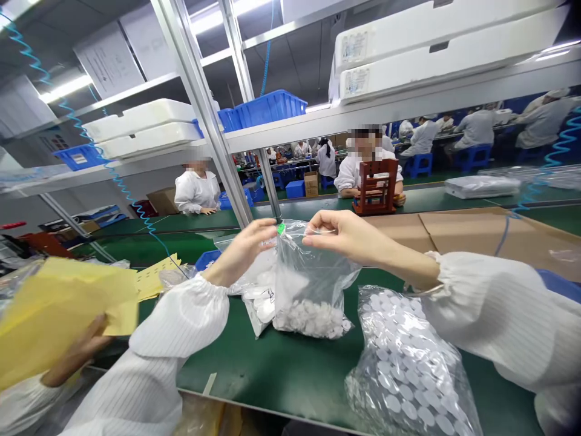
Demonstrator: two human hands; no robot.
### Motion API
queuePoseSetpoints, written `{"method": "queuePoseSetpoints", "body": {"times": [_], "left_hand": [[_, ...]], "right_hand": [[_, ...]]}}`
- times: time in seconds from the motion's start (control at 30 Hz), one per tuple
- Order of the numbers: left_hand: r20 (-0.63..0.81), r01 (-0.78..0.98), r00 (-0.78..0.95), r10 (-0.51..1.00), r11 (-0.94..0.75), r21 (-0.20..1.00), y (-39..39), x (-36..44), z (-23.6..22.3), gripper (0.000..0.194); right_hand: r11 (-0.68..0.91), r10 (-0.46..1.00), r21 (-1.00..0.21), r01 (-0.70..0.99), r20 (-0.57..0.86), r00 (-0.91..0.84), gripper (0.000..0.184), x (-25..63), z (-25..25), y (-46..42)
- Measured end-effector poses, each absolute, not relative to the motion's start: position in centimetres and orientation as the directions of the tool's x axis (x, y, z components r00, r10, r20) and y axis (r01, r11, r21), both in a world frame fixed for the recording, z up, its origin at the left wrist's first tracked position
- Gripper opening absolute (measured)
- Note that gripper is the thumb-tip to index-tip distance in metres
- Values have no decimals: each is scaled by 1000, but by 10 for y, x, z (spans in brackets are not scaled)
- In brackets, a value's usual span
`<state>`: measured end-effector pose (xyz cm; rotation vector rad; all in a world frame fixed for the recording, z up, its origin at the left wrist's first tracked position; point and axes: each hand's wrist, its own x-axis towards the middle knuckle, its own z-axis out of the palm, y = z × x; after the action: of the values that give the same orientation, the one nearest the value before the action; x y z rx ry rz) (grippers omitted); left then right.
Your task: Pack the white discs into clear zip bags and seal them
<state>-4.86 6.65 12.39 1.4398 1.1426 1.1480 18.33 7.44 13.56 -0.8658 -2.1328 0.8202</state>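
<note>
the person's left hand point(242, 251) and right hand point(340, 236) are both closed in a thumb-and-finger pinch on the upper edge of a clear plastic zip bag point(313, 272), holding its top up between them. a small bright green tab point(281, 228) shows at the bag's top corner, right by the left hand. a heap of small round white discs point(311, 319) lies in the bottom of the bag, which rests on a dark green bench mat point(290, 369). touching it from behind is a smaller clear bag of white discs point(258, 303), and near the right forearm lies a large clear bag packed with round white discs point(403, 363). (both white ribbed sleeves point(499, 309) are gathered at the wrists.) at far left, a co-worker's hand point(77, 351) holds a sheaf of yellow paper sheets point(59, 309). farther along the bench lies a flat brown cardboard sheet point(472, 233), and a red wooden rack point(376, 188) stands before a person in white point(347, 172). overhead, a metal shelf point(408, 103) carries a blue plastic crate point(263, 112) and long white boxes point(449, 54).
</note>
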Motion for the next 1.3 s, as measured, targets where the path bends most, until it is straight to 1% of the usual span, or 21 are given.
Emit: {"method": "queuePoseSetpoints", "body": {"times": [0.07, 0.13, 0.2, 0.27, 0.33, 0.4, 0.43, 0.5, 0.57, 0.6, 0.67, 0.73, 0.83, 0.93, 1.0, 1.03, 1.1, 1.13, 1.2, 1.27, 1.3], "left_hand": [[40, 243, 233, 972, -98, 965, 66, -45, 109, 38], [64, 327, 238, 969, -143, 934, 66, -39, 101, 27], [145, 345, 180, 973, -201, 917, 67, -34, 101, 20], [202, 343, 130, 971, -235, 909, 66, -30, 106, 19], [198, 345, 142, 970, -236, 909, 65, -29, 113, 17], [194, 321, 183, 964, -245, 915, 64, -29, 119, 23], [223, 293, 205, 953, -277, 915, 64, -30, 122, 33], [344, 232, 267, 900, -407, 884, 64, -29, 131, 52], [403, 233, 388, 829, -511, 828, 64, -26, 143, 54], [358, 266, 474, 805, -518, 813, 64, -23, 151, 49], [169, 391, 617, 768, -486, 782, 62, -17, 170, 35], [24, 530, 663, 748, -492, 690, 61, -12, 188, 24], [-35, 687, 651, 759, -568, 454, 61, -9, 210, 19], [-63, 770, 624, 779, -599, 220, 61, -15, 224, 29], [-96, 795, 606, 790, -596, 111, 60, -21, 230, 34], [-122, 801, 599, 791, -595, 73, 58, -25, 231, 35], [-156, 792, 606, 780, -610, 26, 55, -31, 233, 36], [-144, 781, 619, 772, -624, 13, 53, -34, 233, 35], [-83, 755, 653, 753, -655, -7, 50, -37, 233, 31], [-26, 742, 670, 742, -671, -7, 47, -37, 234, 27], [21, 752, 659, 752, -659, 12, 45, -36, 234, 25]], "right_hand": [[519, 740, -804, 288, 255, -622, 27, 186, 141, 77], [499, 751, -824, 270, 255, -609, 27, 190, 145, 80], [505, 812, -822, 262, 349, -468, 23, 194, 147, 83], [512, 848, -815, 271, 430, -309, 22, 198, 146, 85], [534, 843, -794, 289, 475, -253, 23, 202, 143, 85], [581, 806, -762, 287, 486, -338, 23, 204, 140, 83], [603, 778, -748, 276, 477, -409, 23, 205, 140, 81], [635, 713, -733, 243, 436, -549, 23, 204, 140, 77], [655, 657, -724, 216, 404, -637, 23, 202, 142, 74], [663, 636, -720, 203, 399, -661, 23, 201, 144, 73], [672, 612, -716, 187, 395, -685, 23, 201, 148, 72], [667, 618, -717, 201, 383, -687, 25, 203, 152, 71], [647, 640, -714, 270, 315, -701, 26, 212, 157, 71], [619, 613, -687, 380, 120, -781, 26, 226, 159, 73], [610, 585, -646, 460, -24, -810, 26, 237, 157, 76], [619, 584, -608, 497, -67, -809, 26, 242, 156, 78], [693, 612, -454, 560, -38, -790, 29, 251, 153, 82], [742, 627, -324, 587, 25, -779, 30, 254, 153, 83], [786, 608, 4, 618, 175, -775, 31, 260, 154, 85], [730, 559, 275, 625, 285, -779, 26, 265, 157, 84], [688, 544, 360, 631, 320, -776, 23, 267, 159, 82]]}}
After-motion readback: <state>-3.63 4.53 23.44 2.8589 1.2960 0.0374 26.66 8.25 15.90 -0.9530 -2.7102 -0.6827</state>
